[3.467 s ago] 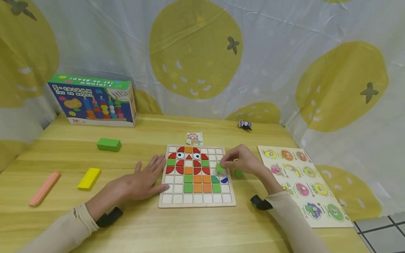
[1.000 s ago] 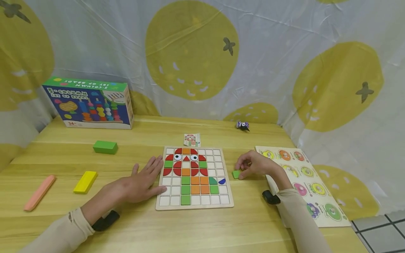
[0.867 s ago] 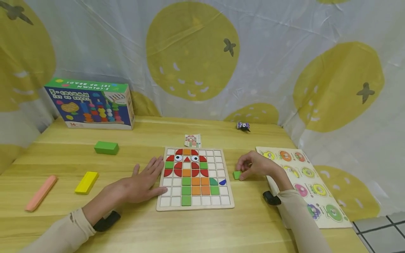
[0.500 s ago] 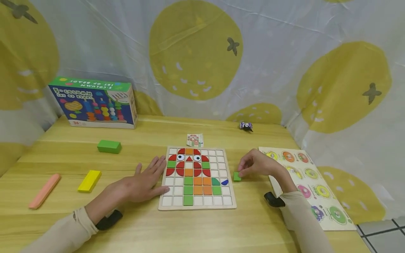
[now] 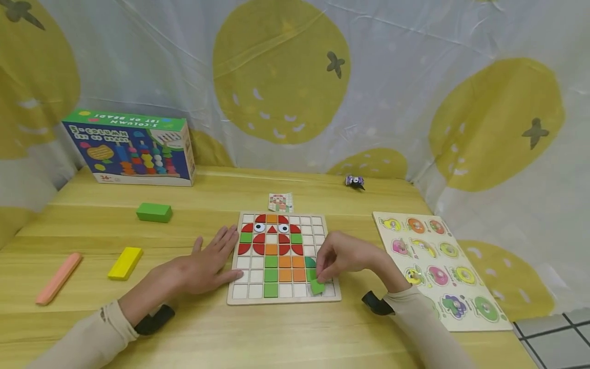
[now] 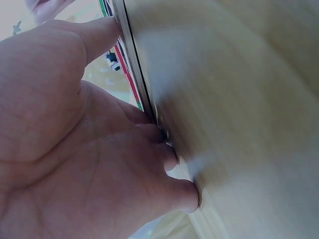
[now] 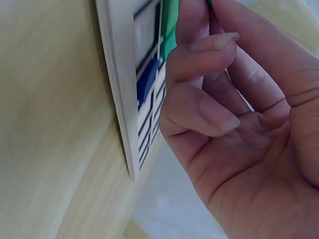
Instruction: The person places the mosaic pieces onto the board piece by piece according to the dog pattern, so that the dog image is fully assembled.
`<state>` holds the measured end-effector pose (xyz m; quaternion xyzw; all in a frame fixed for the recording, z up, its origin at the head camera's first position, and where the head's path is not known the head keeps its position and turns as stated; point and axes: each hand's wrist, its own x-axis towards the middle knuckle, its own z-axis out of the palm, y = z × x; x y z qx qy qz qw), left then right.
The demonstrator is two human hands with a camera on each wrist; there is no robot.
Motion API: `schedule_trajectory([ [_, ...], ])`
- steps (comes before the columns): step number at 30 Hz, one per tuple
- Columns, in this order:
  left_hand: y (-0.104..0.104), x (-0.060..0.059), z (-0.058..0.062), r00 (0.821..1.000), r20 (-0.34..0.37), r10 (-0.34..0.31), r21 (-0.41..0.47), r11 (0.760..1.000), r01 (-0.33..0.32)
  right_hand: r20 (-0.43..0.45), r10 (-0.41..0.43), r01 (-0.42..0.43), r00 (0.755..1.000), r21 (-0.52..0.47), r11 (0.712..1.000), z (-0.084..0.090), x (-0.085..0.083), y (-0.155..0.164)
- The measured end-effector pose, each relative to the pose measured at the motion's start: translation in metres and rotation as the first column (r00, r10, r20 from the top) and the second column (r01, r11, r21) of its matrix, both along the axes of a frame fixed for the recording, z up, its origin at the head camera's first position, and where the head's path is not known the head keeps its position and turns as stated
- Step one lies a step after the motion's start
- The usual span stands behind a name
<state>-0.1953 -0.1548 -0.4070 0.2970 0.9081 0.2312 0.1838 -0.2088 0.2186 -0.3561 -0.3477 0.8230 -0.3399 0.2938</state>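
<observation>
My right hand (image 5: 349, 253) pinches a green square tile (image 5: 317, 287) between thumb and fingers, tilted over the bottom row of the wooden grid board (image 5: 240, 291). Beside the board's left edge lies my left hand (image 5: 203, 269), fingers spread, the thumb tip on the rim. Red, orange and green pieces with two round eyes (image 5: 260, 227) form a figure on the grid. Just above the held tile sits a teal quarter-round piece (image 5: 310, 262). A blue rounded piece (image 7: 147, 82) shows in the right wrist view; my right hand hides it in the head view.
Behind the board lies a small picture card (image 5: 280, 202). A fruit puzzle board (image 5: 426, 261) is at the right. Leftward are a green block (image 5: 154, 212), a yellow block (image 5: 125, 263), a salmon stick (image 5: 59, 279) and a toy box (image 5: 133, 148). A dark trinket (image 5: 354, 182) sits at the back.
A green tile has come to lie in the bottom row's third column. My right hand has picked another green tile off the table and brought it left over the board. My left hand stays put.
</observation>
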Motion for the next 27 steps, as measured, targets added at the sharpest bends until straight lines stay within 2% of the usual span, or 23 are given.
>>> schedule_trajectory([
  [3, -0.002, -0.004, -0.005, 1.000, 0.002, 0.005, -0.013, 1.000, -0.005, -0.017, 0.000, 0.001, 1.000, 0.026, 1.000, 0.000, 0.002, -0.007],
  [10, -0.001, -0.005, -0.003, 1.000, 0.012, 0.010, -0.008, 1.000, -0.010, -0.062, -0.019, 0.024, 0.998, 0.076, 0.997, 0.000, 0.005, -0.015],
  [13, -0.001, -0.006, -0.006, 1.000, 0.010, 0.021, -0.033, 0.999, -0.021, -0.070, -0.036, 0.043, 0.997, 0.095, 0.995, -0.002, 0.005, -0.016],
  [27, -0.001, -0.005, -0.006, 0.999, -0.017, 0.028, -0.023, 0.999, -0.028, -0.101, -0.035, 0.046, 0.994, 0.109, 0.993, 0.004, 0.005, -0.013],
])
